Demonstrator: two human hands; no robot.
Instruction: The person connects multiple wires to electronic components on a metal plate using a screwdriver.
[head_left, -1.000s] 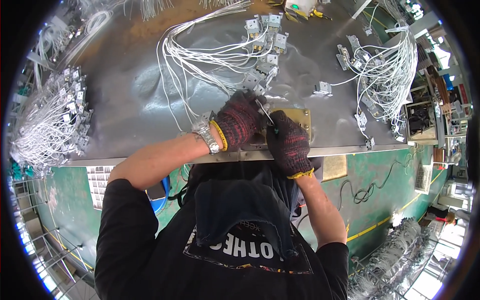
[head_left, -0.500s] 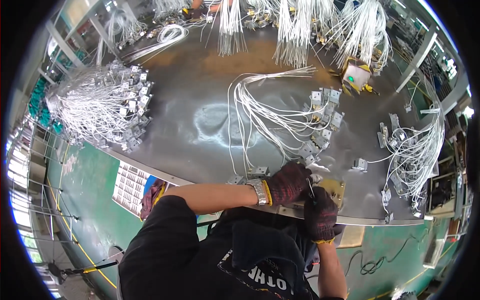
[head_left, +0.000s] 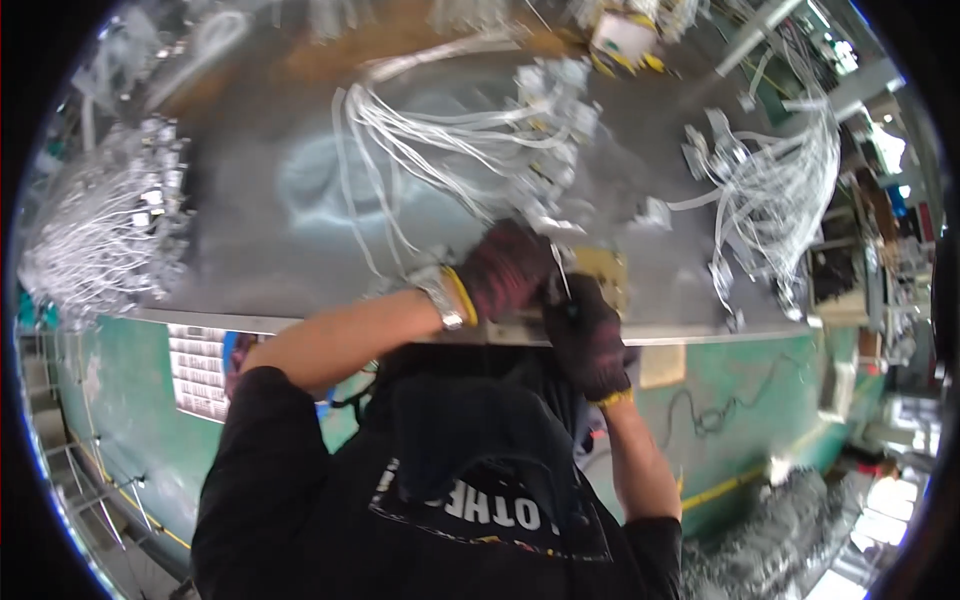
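Note:
Both my hands wear dark red-and-black knit gloves with yellow cuffs and meet at the table's near edge. My left hand (head_left: 505,268), below a metal watch, is closed with its fingertips facing the right; what it pinches is hidden. In my right hand (head_left: 588,338), also closed, is the end of a thin white wire (head_left: 561,272) that runs up between the hands. Just beyond lies a bundle of white wires (head_left: 420,135) ending in small metal brackets (head_left: 560,110). Beside my fingers sits a brass-coloured plate (head_left: 603,272). Motion blurs the picture.
A large heap of wired brackets (head_left: 110,220) covers the table's left end; another wire bundle (head_left: 785,190) lies at the right. At the far side stands a white box with yellow-black edging (head_left: 625,42). A printed sheet (head_left: 198,372) hangs below the left front edge.
The whole view has shifted, so the table and hands appear higher and further left. My hands stay close together at the table's edge, both still closed.

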